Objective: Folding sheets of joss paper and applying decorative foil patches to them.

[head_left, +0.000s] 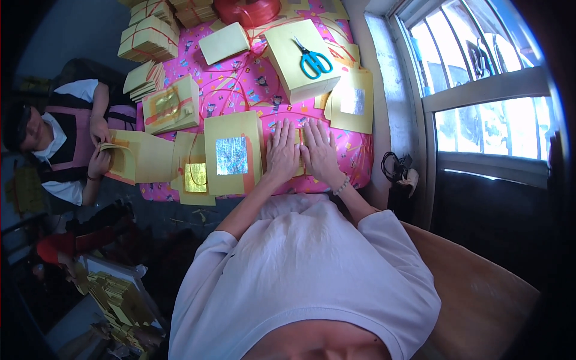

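Beneath the flat, outstretched left hand (283,152) and right hand (320,152), yellow paper (300,170) is partly covered, while a foil-patched stack (233,155) is seen just to their left.

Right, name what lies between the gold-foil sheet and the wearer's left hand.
A yellow paper stack with a silver square, seen in the head view.

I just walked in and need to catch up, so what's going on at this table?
The person has their left hand and right hand laid flat, palms down, side by side over yellow paper on a pink patterned cloth. Just left of them lies a stack of yellow sheets with a silver patch on top. Teal-handled scissors lie unused on another stack. At the left, a co-worker handles bent yellow sheets.
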